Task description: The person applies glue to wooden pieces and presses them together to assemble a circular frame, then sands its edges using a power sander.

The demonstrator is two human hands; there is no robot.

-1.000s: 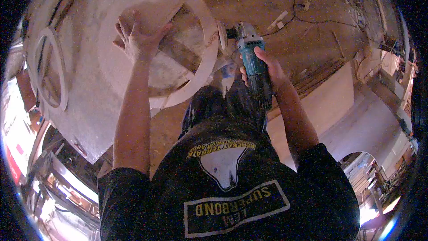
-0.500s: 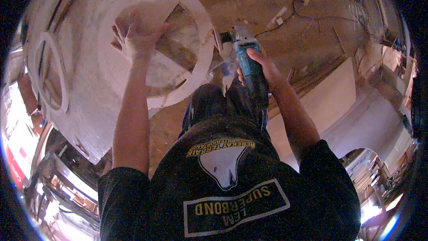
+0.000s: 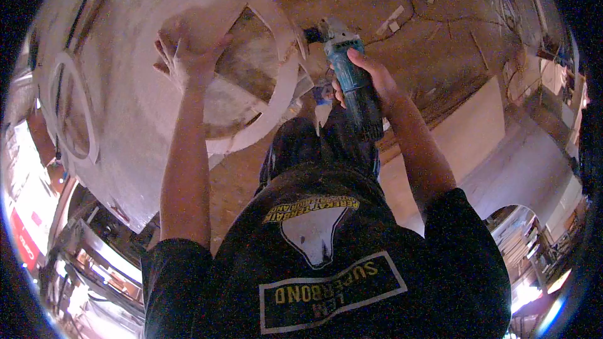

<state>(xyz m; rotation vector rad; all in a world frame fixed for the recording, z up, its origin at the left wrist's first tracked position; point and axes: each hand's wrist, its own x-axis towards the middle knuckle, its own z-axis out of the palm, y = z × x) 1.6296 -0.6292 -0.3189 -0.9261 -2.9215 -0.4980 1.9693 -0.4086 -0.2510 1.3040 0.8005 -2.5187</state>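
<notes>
My right hand (image 3: 372, 81) is wrapped round the body of a teal and black angle grinder (image 3: 352, 78). The grinder's head points up and left, its disc side close to the outer right edge of a large pale ring-shaped piece (image 3: 286, 85). On the ring's left part lies my left hand (image 3: 190, 63), fingers spread and pressed to the surface. Through the ring's opening a darker gap and a flat strip crossing it show.
A smaller pale ring (image 3: 94, 138) stands at the left. A cord (image 3: 411, 9) trails over the dusty floor (image 3: 352, 0), near small offcuts (image 3: 394, 23). Large curved panels (image 3: 515, 157) lie at the right.
The grinder's head has shifted slightly left and up along the ring's edge, with my right hand on it. My left hand stays at nearly the same place.
</notes>
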